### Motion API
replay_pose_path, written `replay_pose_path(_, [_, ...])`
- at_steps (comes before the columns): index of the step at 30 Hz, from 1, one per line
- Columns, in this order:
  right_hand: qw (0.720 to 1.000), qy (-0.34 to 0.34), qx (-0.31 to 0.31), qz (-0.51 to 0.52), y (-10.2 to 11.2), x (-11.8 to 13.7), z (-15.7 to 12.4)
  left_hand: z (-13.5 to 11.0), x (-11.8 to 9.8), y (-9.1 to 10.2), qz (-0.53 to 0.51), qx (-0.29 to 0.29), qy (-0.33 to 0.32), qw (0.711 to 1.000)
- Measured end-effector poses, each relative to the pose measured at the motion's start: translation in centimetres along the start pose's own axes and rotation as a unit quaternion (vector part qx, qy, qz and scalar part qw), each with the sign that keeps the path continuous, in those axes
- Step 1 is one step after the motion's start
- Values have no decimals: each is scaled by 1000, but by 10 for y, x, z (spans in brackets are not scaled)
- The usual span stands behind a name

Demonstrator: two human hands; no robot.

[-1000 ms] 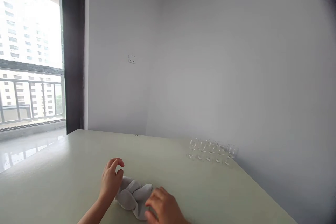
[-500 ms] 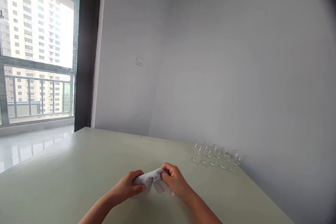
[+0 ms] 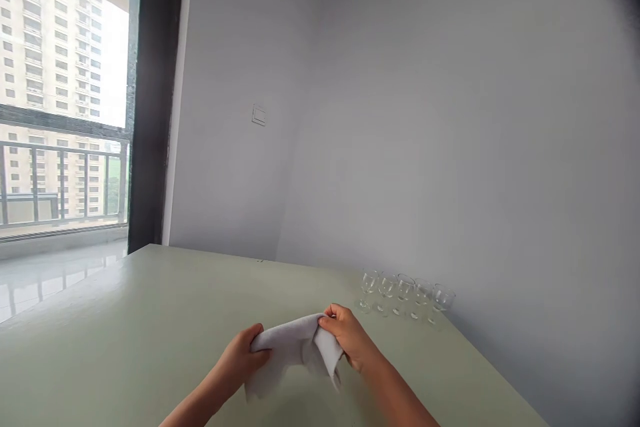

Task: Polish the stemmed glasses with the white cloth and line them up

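Observation:
A light grey cloth [image 3: 293, 340] is stretched between my two hands above the table [image 3: 200, 307]. My left hand [image 3: 245, 355] is closed on its left end, thumb and fingers pinching the top edge. At the upper right corner, my right hand [image 3: 347, 333] grips the cloth between thumb and fingers. The lower part hangs loose in folds, its bottom edge slightly blurred. Beyond my right hand stand several clear stemmed glasses [image 3: 404, 290], upright in a row and apart from the cloth.
The glasses stand near the table's right edge, close to the grey wall [image 3: 425, 147]. A light switch [image 3: 259, 115] is on the wall at the back. To the left, a dark door frame [image 3: 155, 100] borders a window and a balcony railing [image 3: 63, 180].
The bunched cloth has been opened out and now hangs wider. My right hand has moved right and slightly up, away from my left hand. The view has shifted a little to the right.

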State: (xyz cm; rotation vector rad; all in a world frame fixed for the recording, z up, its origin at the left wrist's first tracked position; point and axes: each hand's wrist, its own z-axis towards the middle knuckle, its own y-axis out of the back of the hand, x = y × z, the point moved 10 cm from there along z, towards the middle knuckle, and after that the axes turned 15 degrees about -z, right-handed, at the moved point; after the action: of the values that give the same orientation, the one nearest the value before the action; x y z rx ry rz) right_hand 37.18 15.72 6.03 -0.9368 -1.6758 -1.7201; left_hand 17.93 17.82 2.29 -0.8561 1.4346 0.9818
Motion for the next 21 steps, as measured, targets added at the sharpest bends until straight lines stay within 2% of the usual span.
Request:
replay_pose_path(2, [1000,7,-3,22,-16,12,-9,-7,3,-19,-83,27,25,996])
replay_pose_path(5, [993,90,68,-19,-50,46,-32,-15,13,-44,-280,58,72,956])
replay_pose_path(7, [980,143,80,-114,-59,62,-46,-15,24,-46,-372,29,94,923])
replay_pose_path(10, [944,185,-41,-270,-42,71,-53,-13,41,-35,-425,-44,115,897])
replay_pose_path(11, [927,211,-63,-305,-43,71,-54,-13,45,-34,-438,-52,125,888])
replay_pose_path(12, [909,244,-58,-333,-51,69,-55,-13,46,-35,-440,-49,131,887])
replay_pose_path(14, [885,283,9,-371,-82,49,-53,-10,45,-34,-405,-38,133,904])
replay_pose_path(16, [874,267,77,-399,-114,16,-46,-5,45,-20,-347,-66,116,929])
replay_pose_path(18, [871,239,106,-416,-134,-13,-40,0,45,9,-302,-147,84,938])
replay_pose_path(21, [873,248,114,-403,-143,-29,-36,2,45,51,-270,-245,34,931])
